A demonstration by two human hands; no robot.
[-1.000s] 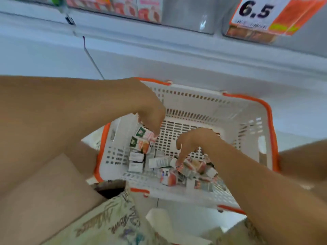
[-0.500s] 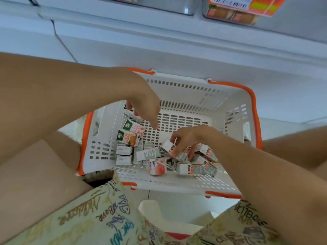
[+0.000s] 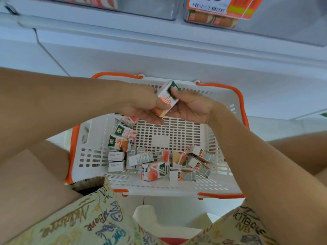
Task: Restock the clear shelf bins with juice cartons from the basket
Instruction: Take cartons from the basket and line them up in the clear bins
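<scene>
Shelving (image 3: 177,55), white and broad, fills the upper half of the head view, and along its top edge sit clear bins (image 3: 265,20). One bin on the right shows orange cartons behind its wall, with an orange and white price tag (image 3: 221,6) hanging on its front.

Below the shelf stands a white slotted basket (image 3: 221,184) with orange handles (image 3: 242,106), its far rim close against the shelf front. It sits between the person's knees, which are covered by pale shorts (image 3: 85,223) printed with coloured lettering.

Both bare forearms reach in from the sides and meet above the far part of the basket. The left hand (image 3: 141,106) and the right hand (image 3: 191,106) together hold one juice carton (image 3: 167,98), white with a green top and orange print, raised above the basket floor and tilted. The left fingers curl around its lower end and left side; the right thumb presses on its upper right corner, with the right palm open toward the camera beneath it.

Loose cartons (image 3: 159,163) lie jumbled across the near part of the basket floor, some on their sides, some overlapping. A short column of them (image 3: 122,138) runs up the left side, just under the left hand. The far right part of the floor is bare mesh.
</scene>
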